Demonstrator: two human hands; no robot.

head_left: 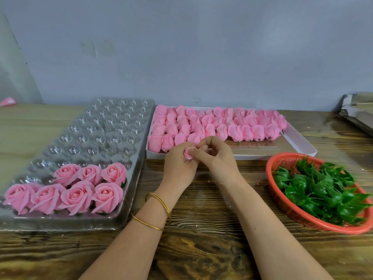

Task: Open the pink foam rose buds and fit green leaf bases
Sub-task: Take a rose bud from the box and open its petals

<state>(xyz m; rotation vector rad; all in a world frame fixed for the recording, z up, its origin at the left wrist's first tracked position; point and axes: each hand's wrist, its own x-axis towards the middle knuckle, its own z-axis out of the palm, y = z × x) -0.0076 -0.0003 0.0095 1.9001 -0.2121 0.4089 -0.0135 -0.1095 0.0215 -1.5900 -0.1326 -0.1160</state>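
My left hand point(178, 168) grips a small pink foam rose bud point(188, 153) just in front of the white box. My right hand point(217, 153) pinches the bud's petals from the right with thumb and fingertips. Most of the bud is hidden inside my fingers. Several closed pink buds point(218, 124) lie in rows in the white box point(302, 143) behind my hands. Green leaf bases point(319, 188) fill a red basket point(282, 203) at the right. Several opened roses point(76, 188) sit in the near corner of a clear plastic tray point(105, 126) on the left.
The wooden table point(201, 229) runs under everything, with its bare near part below my forearms. A grey wall stands behind. Stacked cardboard point(357, 112) lies at the far right edge. Two gold bangles point(157, 211) circle my left wrist.
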